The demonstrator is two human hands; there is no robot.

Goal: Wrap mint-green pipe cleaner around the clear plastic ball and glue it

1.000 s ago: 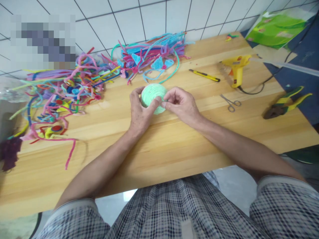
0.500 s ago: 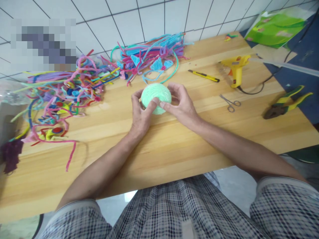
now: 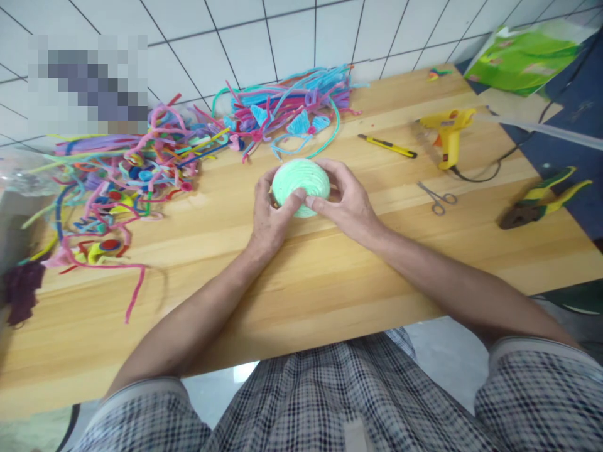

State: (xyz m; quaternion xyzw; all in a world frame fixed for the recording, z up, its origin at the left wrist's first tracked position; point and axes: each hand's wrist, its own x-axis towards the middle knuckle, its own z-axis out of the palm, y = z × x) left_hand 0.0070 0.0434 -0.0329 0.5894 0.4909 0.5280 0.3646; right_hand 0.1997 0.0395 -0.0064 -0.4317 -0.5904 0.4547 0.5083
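Observation:
A mint-green round ball, its surface wound in coils that look like fuzzy chenille stem, is held between my two hands near the middle of the table. My left hand wraps its left side, with the thumb pressed on the near face. On the right side, the fingers of my right hand curve behind the ball while that thumb meets the left one at the front. The fingertips behind the ball are partly hidden. A blue and teal chenille piece lies just beyond it.
Tangled chenille stems cover the left side, and a bundle lies along the tiled wall. To the right are a yellow box cutter, a corded hot glue gun, small scissors, pliers and a green bag.
Both hands keep their hold on the green ball, thumbs together at its front. The whole scene has shifted very slightly to the right in view.

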